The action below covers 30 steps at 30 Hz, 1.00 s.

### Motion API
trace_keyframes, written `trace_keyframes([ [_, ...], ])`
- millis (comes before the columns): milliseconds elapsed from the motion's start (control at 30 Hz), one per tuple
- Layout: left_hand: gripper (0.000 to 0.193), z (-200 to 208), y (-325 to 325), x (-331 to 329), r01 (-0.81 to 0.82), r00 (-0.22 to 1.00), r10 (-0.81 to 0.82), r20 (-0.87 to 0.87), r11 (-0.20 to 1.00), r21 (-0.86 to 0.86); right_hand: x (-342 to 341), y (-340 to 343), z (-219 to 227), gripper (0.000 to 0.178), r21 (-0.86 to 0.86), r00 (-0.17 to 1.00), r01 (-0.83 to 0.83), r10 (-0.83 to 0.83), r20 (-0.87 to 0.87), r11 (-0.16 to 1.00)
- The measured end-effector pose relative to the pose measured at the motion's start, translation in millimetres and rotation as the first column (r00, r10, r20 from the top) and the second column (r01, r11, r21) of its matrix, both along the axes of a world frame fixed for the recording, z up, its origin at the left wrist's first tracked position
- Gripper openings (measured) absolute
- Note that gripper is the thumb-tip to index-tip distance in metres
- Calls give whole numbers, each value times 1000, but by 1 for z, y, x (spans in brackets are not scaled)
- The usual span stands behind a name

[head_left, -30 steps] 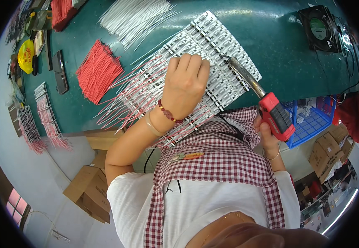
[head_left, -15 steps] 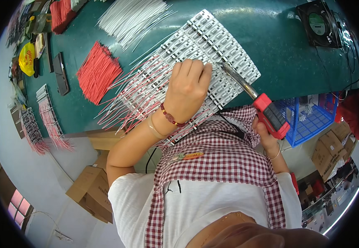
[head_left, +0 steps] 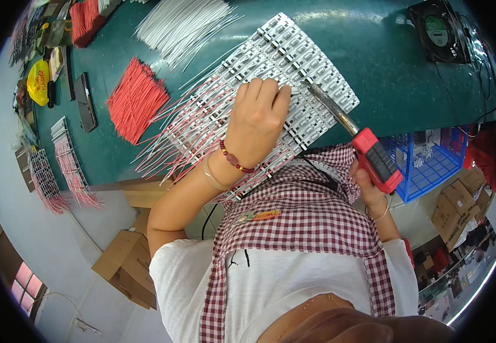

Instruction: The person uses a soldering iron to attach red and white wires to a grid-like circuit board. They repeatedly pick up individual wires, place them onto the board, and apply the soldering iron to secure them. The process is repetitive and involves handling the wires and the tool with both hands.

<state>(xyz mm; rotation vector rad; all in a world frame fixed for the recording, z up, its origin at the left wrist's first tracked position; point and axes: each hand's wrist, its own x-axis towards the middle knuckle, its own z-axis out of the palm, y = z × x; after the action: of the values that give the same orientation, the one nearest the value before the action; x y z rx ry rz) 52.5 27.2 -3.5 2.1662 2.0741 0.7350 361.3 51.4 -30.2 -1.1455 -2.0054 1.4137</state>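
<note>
A tilted panel of small white and black electronic parts [head_left: 308, 54] lies on the bench in front of me, with white and red wires [head_left: 193, 123] sticking out from its left side. My left hand [head_left: 257, 120] rests over the middle of the panel, fingers curled in a pinch; whatever they grip is hidden beneath them. In my right hand [head_left: 366, 184] is a red and black soldering gun [head_left: 377, 160]. Its metal barrel slants up and left, and the tip is over the panel, just right of my left fingers. Whether the tip touches a part I cannot tell.
A bundle of red wires [head_left: 136, 100] and a pile of white wires [head_left: 182, 28] lie left on the green bench. Beyond them are a phone [head_left: 85, 103] and two narrow wired strips [head_left: 68, 157]. A black fan [head_left: 439, 33] stands far right, above a blue basket [head_left: 430, 171].
The soldering gun's tip has shifted slightly to the right, away from my left fingers. My left hand has moved a little to the left.
</note>
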Motion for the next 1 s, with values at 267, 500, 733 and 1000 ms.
trace_keyframes([
  [267,26,1,-2,0,11,1000,-11,9,999,34,-14,2,9,26,-73,1000,14,-14,-6,997],
  [500,27,-1,-2,2,18,1000,-18,5,999,42,-20,3,10,26,52,1000,-19,19,-5,998],
  [733,27,0,-1,2,10,1000,-10,3,1000,28,-6,-3,2,25,-49,999,28,-29,-37,998],
  [1000,26,5,0,2,-8,998,8,-56,1000,13,6,-5,0,24,-63,999,21,-24,-42,998],
])
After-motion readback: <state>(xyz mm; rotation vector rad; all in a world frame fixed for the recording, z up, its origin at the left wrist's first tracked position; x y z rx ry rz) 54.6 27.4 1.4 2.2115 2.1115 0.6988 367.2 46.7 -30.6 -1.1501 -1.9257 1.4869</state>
